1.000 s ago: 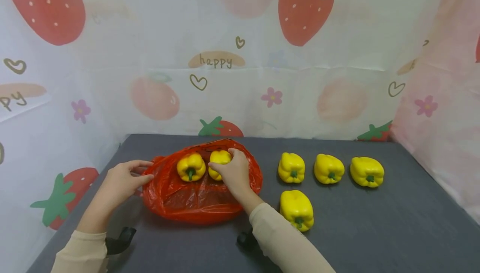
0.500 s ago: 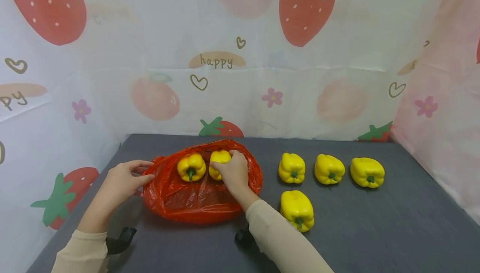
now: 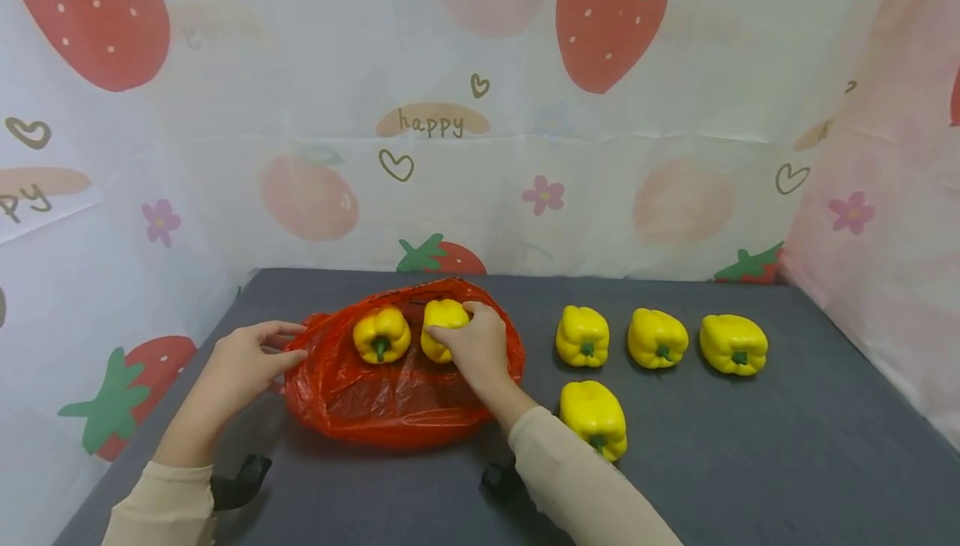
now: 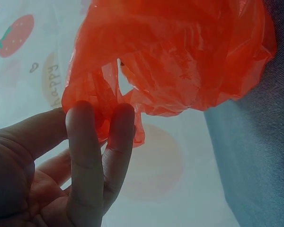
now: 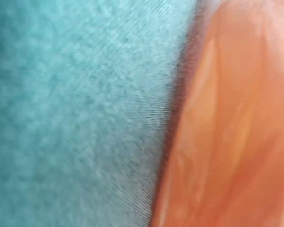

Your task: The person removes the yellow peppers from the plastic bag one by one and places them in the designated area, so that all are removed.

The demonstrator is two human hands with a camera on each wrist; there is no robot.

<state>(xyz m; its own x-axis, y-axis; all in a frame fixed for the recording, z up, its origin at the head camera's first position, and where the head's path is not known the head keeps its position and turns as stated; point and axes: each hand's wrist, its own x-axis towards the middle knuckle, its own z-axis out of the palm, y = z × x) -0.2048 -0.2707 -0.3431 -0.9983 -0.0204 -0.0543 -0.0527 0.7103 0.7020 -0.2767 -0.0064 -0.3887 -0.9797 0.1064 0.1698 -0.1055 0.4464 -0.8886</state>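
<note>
A red plastic bag point(image 3: 352, 423) lies spread with its mouth up at the left of the table. Inside it sits one yellow bell pepper point(image 3: 382, 334) with its green stem toward me. Beside that one, my right hand point(image 3: 480, 350) holds a second yellow bell pepper point(image 3: 442, 318) between thumb and fingers, within the bag's mouth. My left hand point(image 3: 242, 367) is at the bag's left edge. The left wrist view shows its fingers point(image 4: 85, 156) pinching the bag's thin red film point(image 4: 180, 56). In the right wrist view only the bag's side point(image 5: 232, 132) and the tabletop show; the hand is hidden.
Right of the bag, three yellow bell peppers point(image 3: 658, 338) stand in a row, and another yellow bell pepper point(image 3: 593, 419) lies nearer, close to my right sleeve point(image 3: 585, 479). A strawberry-printed cloth point(image 3: 480, 196) walls the dark grey table point(image 3: 750, 463) at back and sides.
My right hand and the bell pepper in it have shifted slightly to the right inside the bag. The left hand has stayed at the bag's edge.
</note>
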